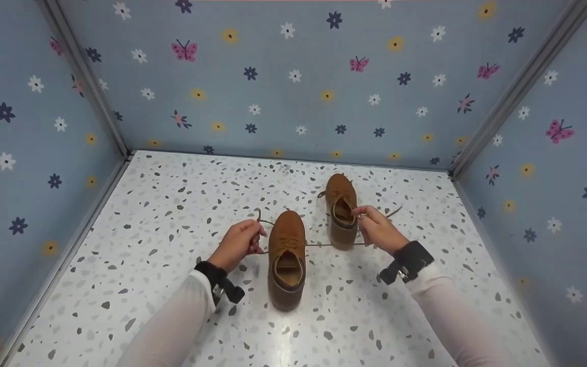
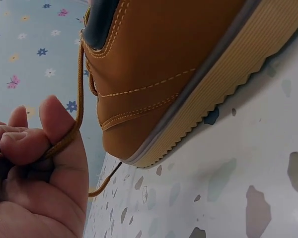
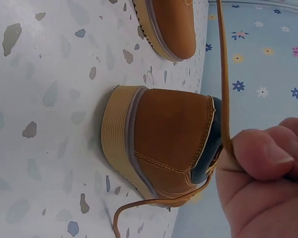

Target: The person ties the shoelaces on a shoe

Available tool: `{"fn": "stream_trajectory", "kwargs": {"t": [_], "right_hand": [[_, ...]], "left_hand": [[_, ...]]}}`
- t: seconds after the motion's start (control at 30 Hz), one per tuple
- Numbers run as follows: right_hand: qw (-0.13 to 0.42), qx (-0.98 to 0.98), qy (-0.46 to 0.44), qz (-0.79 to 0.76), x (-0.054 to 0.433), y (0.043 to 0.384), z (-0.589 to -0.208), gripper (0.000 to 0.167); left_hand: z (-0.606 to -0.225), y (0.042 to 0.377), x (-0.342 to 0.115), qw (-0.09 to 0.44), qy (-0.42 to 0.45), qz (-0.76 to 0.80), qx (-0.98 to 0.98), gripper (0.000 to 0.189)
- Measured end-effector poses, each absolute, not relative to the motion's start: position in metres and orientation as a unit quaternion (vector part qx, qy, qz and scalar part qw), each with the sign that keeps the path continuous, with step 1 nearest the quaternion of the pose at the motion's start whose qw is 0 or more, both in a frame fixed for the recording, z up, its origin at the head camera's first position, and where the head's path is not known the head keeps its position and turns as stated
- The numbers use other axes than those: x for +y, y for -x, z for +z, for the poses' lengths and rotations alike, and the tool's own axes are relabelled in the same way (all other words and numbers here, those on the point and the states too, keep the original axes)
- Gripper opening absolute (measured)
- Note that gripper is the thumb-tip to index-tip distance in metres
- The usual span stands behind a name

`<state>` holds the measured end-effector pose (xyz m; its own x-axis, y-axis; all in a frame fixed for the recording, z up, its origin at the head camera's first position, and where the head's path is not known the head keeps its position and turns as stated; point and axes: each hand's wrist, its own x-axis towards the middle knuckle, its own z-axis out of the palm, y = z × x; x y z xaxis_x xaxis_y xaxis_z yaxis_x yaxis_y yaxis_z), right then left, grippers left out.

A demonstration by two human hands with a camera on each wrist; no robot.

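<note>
Two brown lace-up shoes stand upright on the floor, toes pointing away from me: a nearer one (image 1: 287,230) and a farther one (image 1: 343,237) to its right. Left of the nearer shoe, my left hand (image 1: 237,243) pinches one end of its lace (image 2: 80,94) between thumb and curled fingers. My right hand (image 1: 379,230), beside the farther shoe's heel, grips the other lace end (image 3: 224,74). That lace runs taut and low from the nearer shoe, past the farther shoe's heel. The farther shoe's own lace (image 3: 154,201) trails loose over the floor.
White speckled floor (image 1: 186,188) spreads around the shoes. Blue panels with flowers and butterflies enclose it at the back (image 1: 293,102), left (image 1: 23,168) and right (image 1: 568,168). Black straps with small cameras (image 1: 410,262) sit on both wrists.
</note>
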<state>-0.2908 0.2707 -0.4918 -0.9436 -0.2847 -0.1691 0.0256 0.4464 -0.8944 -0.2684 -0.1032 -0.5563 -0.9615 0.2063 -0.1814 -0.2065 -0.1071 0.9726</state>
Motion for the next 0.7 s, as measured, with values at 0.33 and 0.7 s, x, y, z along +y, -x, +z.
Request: {"fn": "stream_trajectory", "kwargs": {"t": [0.33, 0.7], "right_hand": [[0.154, 0.849, 0.17, -0.475, 0.273, 0.292, -0.484, 0.037], [0.13, 0.846, 0.163, -0.491, 0.277, 0.302, -0.477, 0.012]], "left_hand": [[-0.555, 0.266, -0.103, 0.135, -0.017, 0.74, 0.659, 0.029], [-0.553, 0.263, -0.1, 0.139, -0.025, 0.737, 0.661, 0.027]]}}
